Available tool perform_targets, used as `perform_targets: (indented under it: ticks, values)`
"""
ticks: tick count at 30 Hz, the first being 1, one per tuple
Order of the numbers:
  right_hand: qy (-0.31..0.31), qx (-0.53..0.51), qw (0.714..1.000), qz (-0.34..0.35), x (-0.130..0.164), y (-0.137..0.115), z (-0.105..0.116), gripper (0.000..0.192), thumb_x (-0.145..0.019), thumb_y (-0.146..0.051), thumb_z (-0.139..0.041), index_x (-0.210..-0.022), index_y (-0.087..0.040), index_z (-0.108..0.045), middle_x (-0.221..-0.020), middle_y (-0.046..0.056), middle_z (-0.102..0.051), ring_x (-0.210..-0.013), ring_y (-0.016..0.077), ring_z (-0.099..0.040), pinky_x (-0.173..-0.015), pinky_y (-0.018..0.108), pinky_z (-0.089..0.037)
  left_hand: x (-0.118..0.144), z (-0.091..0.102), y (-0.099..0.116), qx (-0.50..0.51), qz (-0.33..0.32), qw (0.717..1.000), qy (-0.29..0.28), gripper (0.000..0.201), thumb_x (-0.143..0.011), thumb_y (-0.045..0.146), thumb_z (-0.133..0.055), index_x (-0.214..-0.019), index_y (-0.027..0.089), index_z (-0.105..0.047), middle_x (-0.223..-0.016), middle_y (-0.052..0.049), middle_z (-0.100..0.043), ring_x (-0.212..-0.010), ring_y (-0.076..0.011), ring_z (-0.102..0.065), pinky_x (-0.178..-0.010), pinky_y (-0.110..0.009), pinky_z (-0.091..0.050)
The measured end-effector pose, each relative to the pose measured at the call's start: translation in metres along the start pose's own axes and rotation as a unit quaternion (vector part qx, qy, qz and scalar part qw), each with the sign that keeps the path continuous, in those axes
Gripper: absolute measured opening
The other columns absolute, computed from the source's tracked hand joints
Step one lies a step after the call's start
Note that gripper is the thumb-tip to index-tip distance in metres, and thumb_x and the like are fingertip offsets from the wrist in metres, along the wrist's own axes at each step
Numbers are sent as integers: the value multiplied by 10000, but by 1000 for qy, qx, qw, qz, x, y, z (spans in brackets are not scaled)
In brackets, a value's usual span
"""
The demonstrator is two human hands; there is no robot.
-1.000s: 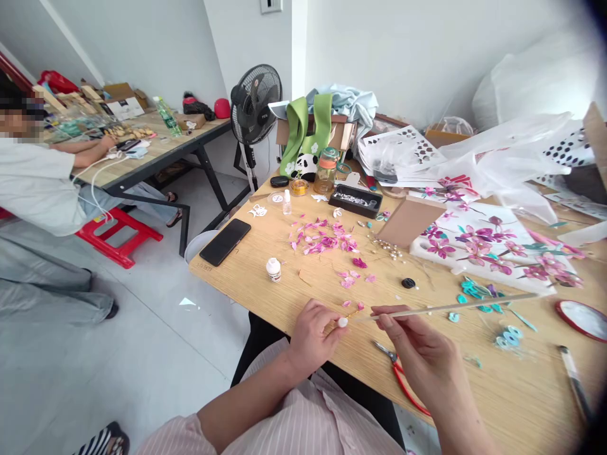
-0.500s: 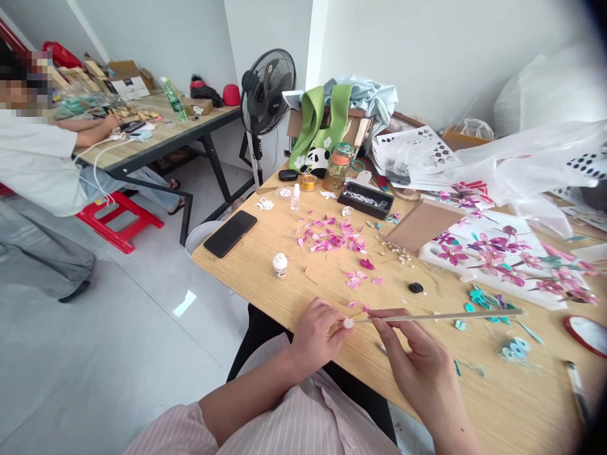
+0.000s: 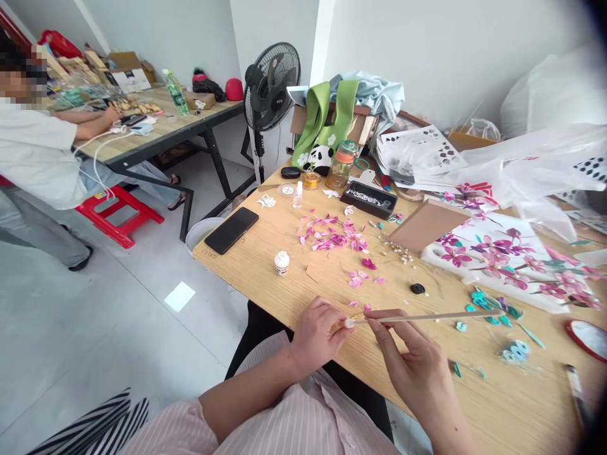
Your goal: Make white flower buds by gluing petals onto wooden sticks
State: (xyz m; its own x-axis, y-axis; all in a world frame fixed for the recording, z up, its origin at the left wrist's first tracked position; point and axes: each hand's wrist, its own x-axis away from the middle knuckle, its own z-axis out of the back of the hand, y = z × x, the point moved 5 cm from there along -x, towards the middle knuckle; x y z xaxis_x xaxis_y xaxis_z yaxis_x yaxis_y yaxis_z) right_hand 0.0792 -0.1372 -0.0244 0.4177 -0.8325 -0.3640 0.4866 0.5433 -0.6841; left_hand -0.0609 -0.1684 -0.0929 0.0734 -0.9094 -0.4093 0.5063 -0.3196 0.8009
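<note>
Stick (image 3: 441,317) has moved nearer the white piece (image 3: 349,323).

Left hand (image 3: 317,336) and right hand (image 3: 417,359) pinch close together.

Right hand (image 3: 412,360): bringing the pale stick (image 3: 441,317) in, its near tip now meeting or almost meeting the white knob (image 3: 349,323) in the left hand (image 3: 315,338); also covering the red-handled scissors.
Stick, far end: stopping over the teal petals (image 3: 480,298) instead of reaching past them.
Grey-trousered legs (image 3: 45,227): shifting position.
White patch on the floor (image 3: 142,335): showing larger, four-sided.
Striped item (image 3: 92,422), lower left: reappearing, blurred.
</note>
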Motion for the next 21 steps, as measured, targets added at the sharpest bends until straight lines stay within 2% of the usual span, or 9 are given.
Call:
perform_targets:
  ticks: [8,14,21]
  values:
    - [-6,-4,1000,2,0,-2,2,136,-922,-278,-549,-839,-230,-646,-973,67,-703,-927,211,-669,-771,312,-560,2,-2,-2,-3,-9,1000,6,104,-858,279,-651,-843,177,-632,-772,-51,-676,-783,-199,-573,-726,-331,-482]
    - [-12,-12,1000,-15,2,-3,6,137,-927,-294,-542,-862,-232,-646,-1010,85,-693,-909,219,-665,-789,355,-578,2,-3,-3,-10,-2,1000,2,87,-848,267,-656,-848,183,-634,-778,-50,-669,-796,-199,-574,-732,-335,-488]
    - [17,14,1000,-1,0,-9,12,131,-923,-280,-542,-864,-248,-654,-939,47,-702,-884,204,-677,-742,301,-564,2,-2,-1,-8,8,1000,1,83,-816,225,-696,-824,188,-622,-770,-38,-667,-794,-197,-571,-720,-322,-483]
